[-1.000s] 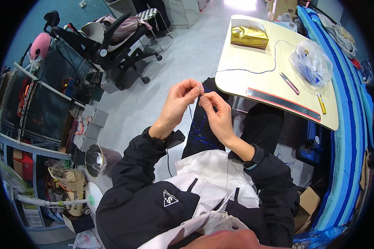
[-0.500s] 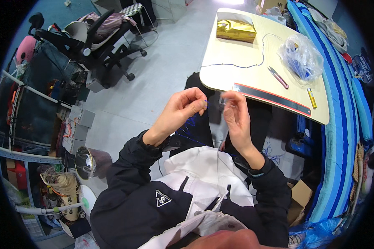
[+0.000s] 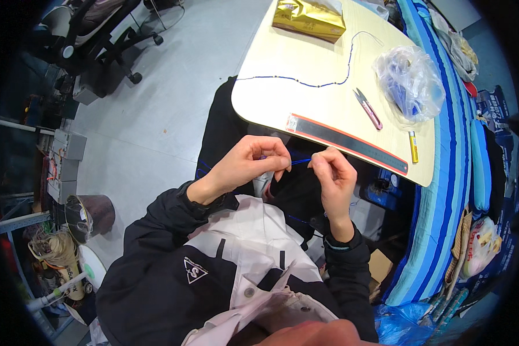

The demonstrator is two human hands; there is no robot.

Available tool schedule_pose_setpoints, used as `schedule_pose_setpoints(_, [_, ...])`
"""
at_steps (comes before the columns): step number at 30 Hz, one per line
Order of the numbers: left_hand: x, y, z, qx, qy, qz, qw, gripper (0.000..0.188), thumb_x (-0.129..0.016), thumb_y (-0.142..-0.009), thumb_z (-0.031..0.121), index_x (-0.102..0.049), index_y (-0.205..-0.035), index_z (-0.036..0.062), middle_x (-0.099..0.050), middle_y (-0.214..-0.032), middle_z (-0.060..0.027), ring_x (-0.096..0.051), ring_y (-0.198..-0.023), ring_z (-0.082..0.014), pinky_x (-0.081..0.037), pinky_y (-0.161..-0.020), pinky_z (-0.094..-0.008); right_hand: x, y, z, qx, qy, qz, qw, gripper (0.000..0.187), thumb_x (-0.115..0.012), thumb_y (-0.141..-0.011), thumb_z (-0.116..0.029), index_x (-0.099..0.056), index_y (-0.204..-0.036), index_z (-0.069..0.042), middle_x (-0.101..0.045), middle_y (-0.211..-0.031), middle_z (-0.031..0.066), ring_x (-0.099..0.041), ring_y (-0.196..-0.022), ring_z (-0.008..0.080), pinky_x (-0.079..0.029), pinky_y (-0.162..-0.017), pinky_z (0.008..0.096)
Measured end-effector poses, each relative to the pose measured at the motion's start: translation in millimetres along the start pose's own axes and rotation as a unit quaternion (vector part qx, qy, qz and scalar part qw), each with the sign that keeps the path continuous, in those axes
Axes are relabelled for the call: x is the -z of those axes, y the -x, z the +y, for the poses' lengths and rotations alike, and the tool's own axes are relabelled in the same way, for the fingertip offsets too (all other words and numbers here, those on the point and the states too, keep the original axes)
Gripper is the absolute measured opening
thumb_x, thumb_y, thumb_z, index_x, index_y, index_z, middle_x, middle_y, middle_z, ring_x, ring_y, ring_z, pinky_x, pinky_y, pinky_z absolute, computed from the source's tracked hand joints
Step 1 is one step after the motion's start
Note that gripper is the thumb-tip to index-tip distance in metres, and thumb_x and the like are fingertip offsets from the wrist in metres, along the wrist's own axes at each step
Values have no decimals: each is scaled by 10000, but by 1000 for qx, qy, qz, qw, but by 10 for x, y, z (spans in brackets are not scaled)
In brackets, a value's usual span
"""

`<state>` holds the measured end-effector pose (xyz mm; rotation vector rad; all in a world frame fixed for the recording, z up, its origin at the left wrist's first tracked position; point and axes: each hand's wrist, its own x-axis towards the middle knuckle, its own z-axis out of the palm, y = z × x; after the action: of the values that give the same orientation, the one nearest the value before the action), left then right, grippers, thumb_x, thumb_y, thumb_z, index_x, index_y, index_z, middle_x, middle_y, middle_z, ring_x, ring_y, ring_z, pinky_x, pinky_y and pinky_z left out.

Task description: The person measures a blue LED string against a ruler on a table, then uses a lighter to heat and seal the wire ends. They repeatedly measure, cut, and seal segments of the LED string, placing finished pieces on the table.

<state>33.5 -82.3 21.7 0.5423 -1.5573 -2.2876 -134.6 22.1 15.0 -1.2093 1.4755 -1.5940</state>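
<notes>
My left hand and my right hand are both closed in a pinch in front of the table's near edge. A thin blue cord runs short and taut between their fingertips. More blue strands hang beside my left hand, over the dark trousers. The ends inside my fingers are hidden. Across the table lies a blue cord with small beads, winding toward the far side.
A dark ruler with red edges lies along the near table edge. Beyond it are thread snips, a small yellow tube, a clear plastic bag and a gold packet. A bin stands on the left.
My right hand has gone from loosely spread fingers to a pinch on the blue cord, now stretched between both hands. The whole view has shifted, with the table further left.
</notes>
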Motion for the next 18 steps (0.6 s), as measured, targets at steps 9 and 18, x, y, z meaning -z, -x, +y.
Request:
schedule_pose_setpoints(9, [133, -384, -38, 79, -20, 38, 996, 130, -604, -871, 133, -624, -867, 4, -568, -735, 9, -443, -597, -18, -337, -526, -165, 242, -245, 245, 60, 158, 95, 981, 80, -644, -775, 34, -579, -730, 20, -370, -570, 0, -291, -496, 68, -208, -453, 233])
schedule_pose_setpoints(18, [169, -490, -46, 77, -73, 32, 994, 119, -588, -878, 91, -629, -899, -19, -612, -799, -9, -474, -635, -8, -380, -564, -155, 285, -277, 312, 109, 244, 98, 958, 117, -683, -714, 64, -595, -742, -9, -441, -560, 37, -374, -455, 102, -278, -419, 231])
